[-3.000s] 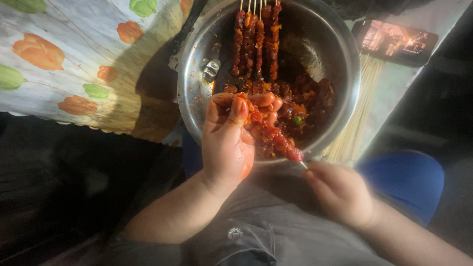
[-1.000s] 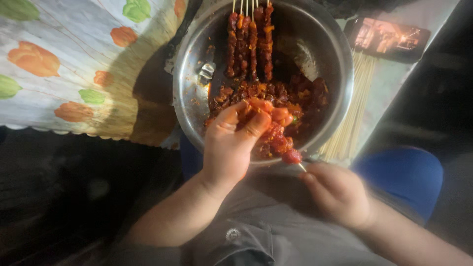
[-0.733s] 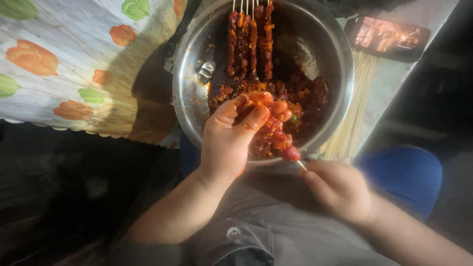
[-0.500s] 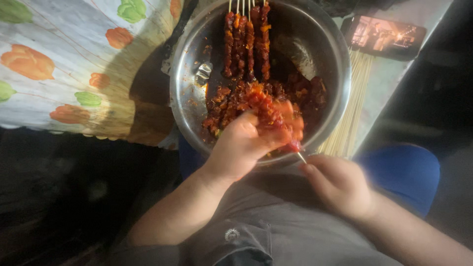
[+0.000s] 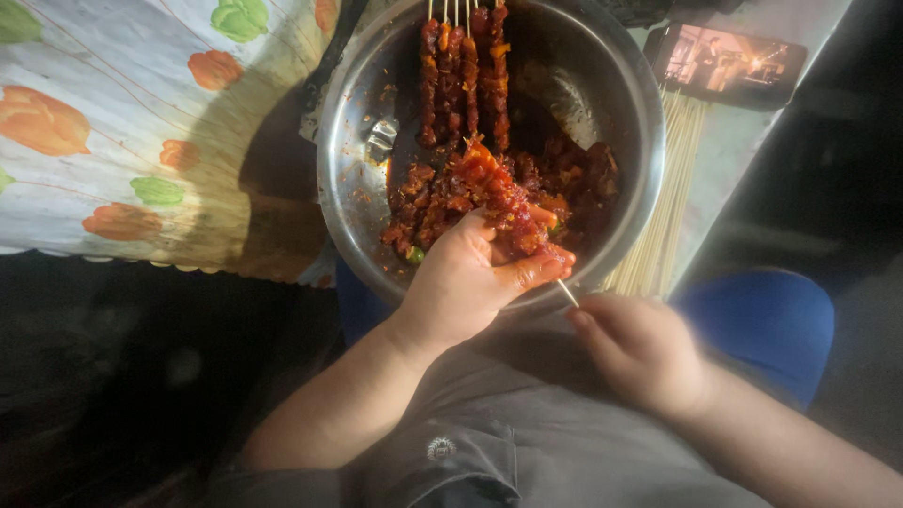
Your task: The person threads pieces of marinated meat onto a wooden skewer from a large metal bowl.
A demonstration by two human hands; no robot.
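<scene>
A steel bowl holds red marinated meat pieces and several finished skewers leaning on its far rim. My left hand is over the near rim, its fingers wrapped around the meat on a loaded skewer that slants up and left over the bowl. My right hand is below the rim and pinches the bare wooden end of that same skewer.
A bundle of bare wooden sticks lies right of the bowl. A lit phone rests at the top right. A floral tablecloth covers the table to the left. A blue seat shows at the right.
My left hand has turned from pressing a piece onto the skewer tip to closing around the skewered meat. The skewer now points further up and left into the bowl.
</scene>
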